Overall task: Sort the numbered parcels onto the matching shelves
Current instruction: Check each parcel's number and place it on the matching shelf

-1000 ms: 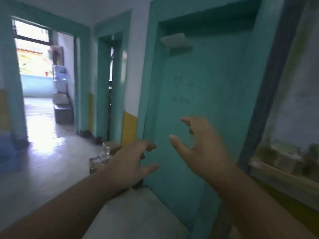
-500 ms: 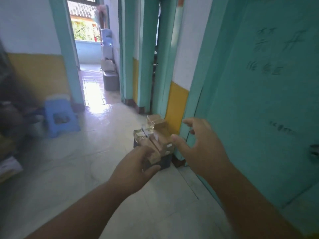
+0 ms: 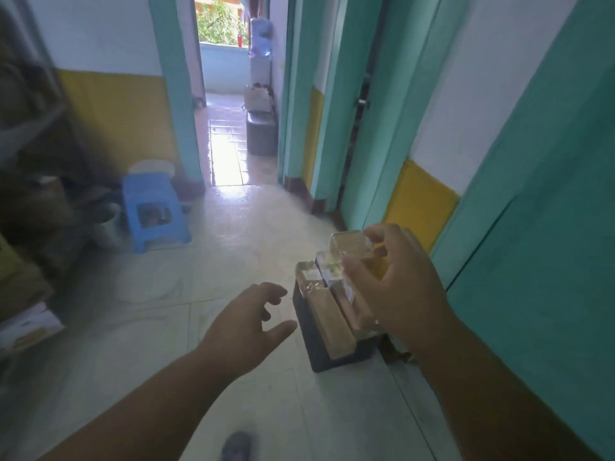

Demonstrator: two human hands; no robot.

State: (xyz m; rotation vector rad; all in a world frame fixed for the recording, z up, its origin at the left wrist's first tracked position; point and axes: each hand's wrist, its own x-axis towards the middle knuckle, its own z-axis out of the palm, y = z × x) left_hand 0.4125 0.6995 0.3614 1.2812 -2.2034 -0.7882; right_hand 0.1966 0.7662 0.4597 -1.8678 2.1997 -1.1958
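Several brown parcels [image 3: 327, 317] wrapped in clear tape lie stacked in a dark bin [image 3: 321, 357] on the floor, against the teal wall on the right. My right hand [image 3: 396, 284] hovers over the stack with fingers spread and loosely bent, holding nothing; it hides part of the top parcels. My left hand [image 3: 246, 324] reaches toward the bin's left side with fingers relaxed and thumb out, empty and a short way from the bin. No shelves or parcel numbers are readable.
A blue plastic stool [image 3: 153, 211] stands at the left beside dark clutter and cardboard boxes [image 3: 23, 314]. A corridor runs ahead to a bright doorway, with a dark box [image 3: 262, 134] and a water dispenser [image 3: 261, 51]. A teal door [image 3: 549, 261] is on my right.
The view has swung down and left from the teal door toward the floor. Both hands have come closer to the parcel bin, the right one now over the stack.
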